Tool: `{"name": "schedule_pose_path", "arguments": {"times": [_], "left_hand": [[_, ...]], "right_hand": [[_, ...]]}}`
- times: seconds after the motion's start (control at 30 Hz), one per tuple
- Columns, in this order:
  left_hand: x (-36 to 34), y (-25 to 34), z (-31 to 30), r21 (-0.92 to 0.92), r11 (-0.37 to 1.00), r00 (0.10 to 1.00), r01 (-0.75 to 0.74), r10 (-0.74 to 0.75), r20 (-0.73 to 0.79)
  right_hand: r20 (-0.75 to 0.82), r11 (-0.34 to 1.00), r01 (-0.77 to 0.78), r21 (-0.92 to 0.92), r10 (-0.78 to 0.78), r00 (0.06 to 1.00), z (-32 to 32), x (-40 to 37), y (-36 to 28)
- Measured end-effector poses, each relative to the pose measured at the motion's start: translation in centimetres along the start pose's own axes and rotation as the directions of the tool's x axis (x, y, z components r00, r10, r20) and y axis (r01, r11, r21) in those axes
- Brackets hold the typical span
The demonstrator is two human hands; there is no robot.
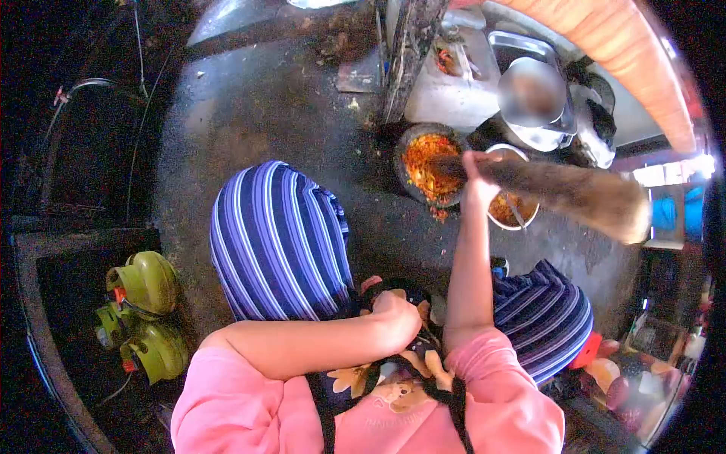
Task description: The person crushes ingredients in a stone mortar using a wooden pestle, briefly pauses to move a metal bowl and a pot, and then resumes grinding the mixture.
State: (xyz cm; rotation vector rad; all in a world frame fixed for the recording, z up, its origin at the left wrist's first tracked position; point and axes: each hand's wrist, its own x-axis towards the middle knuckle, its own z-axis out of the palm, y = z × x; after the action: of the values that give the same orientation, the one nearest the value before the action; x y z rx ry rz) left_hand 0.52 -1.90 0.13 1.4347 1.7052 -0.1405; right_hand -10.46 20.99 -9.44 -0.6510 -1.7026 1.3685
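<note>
Pestle reaching in over the right rim of the mortar, we are holding it with our right hand's fingers wrapped low, probably for control, our left hand resting near the apron, its finger state hidden.

Green gas cylinders cluster at the far left, orange fittings showing. A rough, dark post rises at the top, left of a metal tray. Something bright blue shows at the far right.
</note>
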Motion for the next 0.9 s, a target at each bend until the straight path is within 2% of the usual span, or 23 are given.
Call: {"name": "schedule_pose_path", "arguments": {"times": [0.03, 0.07, 0.1, 0.13, 0.17, 0.23, 0.3, 0.33, 0.37, 0.4, 0.43, 0.47, 0.5, 0.53, 0.57, 0.6, 0.63, 0.7, 0.77, 0.83, 0.87, 0.9], "left_hand": [[0.0, 0.0, 0.2, -0.003, 1.0, 1.0, -0.004, 0.004, 0.006], [0.1, -0.3, 0.4, 0.061, 0.997, 0.998, -0.054, 0.056, -0.024], [0.2, -0.3, 0.6, 0.12, 0.987, 0.992, -0.107, 0.113, -0.049], [0.2, -0.1, 0.9, 0.111, 0.987, 0.991, -0.117, 0.122, -0.045], [0.3, -0.1, 1.0, 0.093, 0.994, 0.994, -0.063, 0.071, -0.085], [0.5, -0.2, 0.9, 0.09, 0.996, 0.991, -0.007, 0.019, -0.13], [0.8, -0.2, 1.1, 0.096, 0.995, 0.988, 0.007, 0.008, -0.157], [0.9, 0.0, 0.9, 0.1, 0.995, 0.987, 0.01, 0.006, -0.16], [1.0, 0.3, 0.6, 0.076, 0.997, 0.996, 0.012, -0.006, -0.085], [0.9, 0.3, 0.3, 0.051, 0.999, 1.0, 0.02, -0.02, -0.009], [0.3, 0.3, -0.1, 0.029, 1.0, 1.0, 0.008, -0.007, -0.015], [-0.1, 0.4, -0.2, 0.016, 1.0, 1.0, 0.018, -0.018, -0.011], [-0.2, 0.4, -0.4, 0.007, 1.0, 1.0, 0.026, -0.026, -0.007], [-0.2, 0.1, -0.6, 0.002, 1.0, 1.0, 0.028, -0.028, -0.011], [-0.3, -0.1, -0.6, -0.005, 1.0, 0.999, 0.016, -0.016, -0.03], [-0.3, 0.1, -0.4, -0.015, 1.0, 0.999, -0.003, 0.002, -0.042], [0.9, 0.0, 1.4, 0.083, 0.997, 0.997, 0.009, -0.003, -0.073], [-0.1, 0.2, -1.3, 0.047, 0.999, 0.997, 0.016, -0.02, 0.078], [0.2, 0.3, -0.7, 0.088, 0.996, 1.0, 0.019, -0.02, 0.019], [0.5, 0.5, -0.2, 0.12, 0.992, 0.999, 0.031, -0.026, -0.044], [0.7, 0.8, 0.0, 0.095, 0.995, 0.999, 0.036, -0.037, 0.012], [0.7, 0.6, -0.5, 0.074, 0.996, 0.996, 0.052, -0.056, 0.063]], "right_hand": [[-0.109, 0.995, 0.095, 0.024, -0.092, 0.99, -0.1, 0.7, -2.1], [-0.057, 0.979, 0.119, 0.165, -0.111, 0.992, -0.3, 1.5, -6.3], [-0.013, 0.985, 0.068, 0.16, -0.066, 0.998, -0.8, 2.2, -10.0], [0.017, 0.984, 0.136, 0.115, -0.139, 0.99, -1.4, 3.0, -12.7], [-0.009, 0.95, 0.16, 0.27, -0.163, 0.987, -1.4, 3.6, -13.8], [0.025, 0.978, 0.14, 0.152, -0.145, 0.989, -1.9, 3.9, -14.0], [-0.043, 0.994, 0.108, 0.009, -0.108, 0.993, -0.8, 3.0, -7.9], [-0.005, 0.999, 0.049, -0.007, -0.049, 0.999, -0.3, 1.5, -1.7], [0.035, 1.0, -0.013, -0.027, 0.014, 0.999, -0.1, 0.3, 2.6], [0.031, 0.99, -0.074, 0.123, 0.071, 0.997, -0.5, -0.2, 2.3], [0.041, 0.953, -0.129, 0.275, 0.122, 0.992, -0.8, -0.5, 1.4], [-0.049, 0.955, -0.145, 0.258, 0.162, 0.986, -0.7, -0.9, -2.2], [-0.191, 0.982, -0.042, 0.186, 0.078, 0.978, -1.3, 0.6, -0.6], [-0.061, 0.977, -0.031, 0.212, 0.045, 0.997, -1.8, 1.5, -5.6], [-0.092, 0.972, 0.088, 0.22, -0.069, 0.993, -2.1, 2.7, -8.5], [0.012, 0.959, 0.091, 0.269, -0.098, 0.995, -2.8, 3.6, -11.5], [0.023, 0.955, 0.102, 0.278, -0.113, 0.993, -3.2, 4.1, -14.0], [0.074, 0.963, 0.076, 0.26, -0.099, 0.992, -3.7, 4.6, -15.4], [-0.094, 0.993, 0.095, 0.065, -0.089, 0.992, -2.8, 4.7, -9.2], [-0.064, 0.985, 0.024, -0.17, -0.035, 0.997, -0.8, 1.8, 1.7], [-0.047, 0.992, -0.098, 0.083, 0.102, 0.994, -0.9, 0.3, 0.8], [0.01, 0.918, -0.213, 0.335, 0.223, 0.975, -0.8, -0.6, 0.1]]}}
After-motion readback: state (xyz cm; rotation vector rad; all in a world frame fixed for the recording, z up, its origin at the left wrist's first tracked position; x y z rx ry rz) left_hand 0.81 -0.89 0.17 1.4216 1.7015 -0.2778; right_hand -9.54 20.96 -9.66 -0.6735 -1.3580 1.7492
